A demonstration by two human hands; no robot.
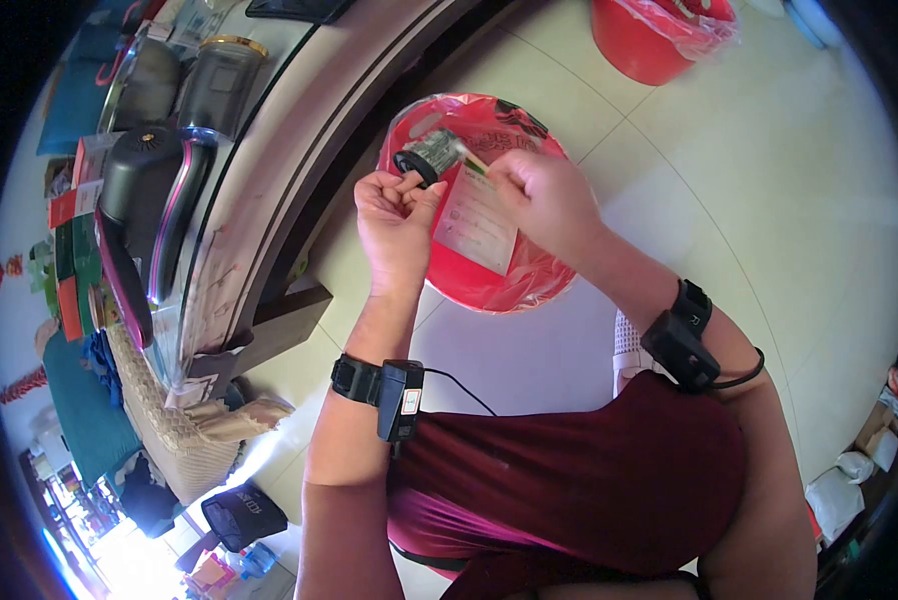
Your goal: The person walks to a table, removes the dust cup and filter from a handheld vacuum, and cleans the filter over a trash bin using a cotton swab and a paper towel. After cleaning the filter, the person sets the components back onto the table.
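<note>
Over a red bin [469, 295] with a clear liner, my left hand [394, 220] is closed on the black rim of a grey, dusty pleated filter [431, 152]. The filter lies on its side, its grey end turned toward my right hand. In my right hand [547, 195], closed, is a thin brush-like stick [476, 160] whose pale tip is at the filter's grey end; its exact kind is blurred. Below both hands, a white printed card or sheet [477, 222] lies inside the bin.
A dark handheld vacuum cleaner body [149, 190] rests on the glass-topped table [231, 215] to the left, beside a clear dust cup [221, 85]. Another red lined bin [649, 45] stands at the upper right. A woven-covered seat [164, 420] is at lower left.
</note>
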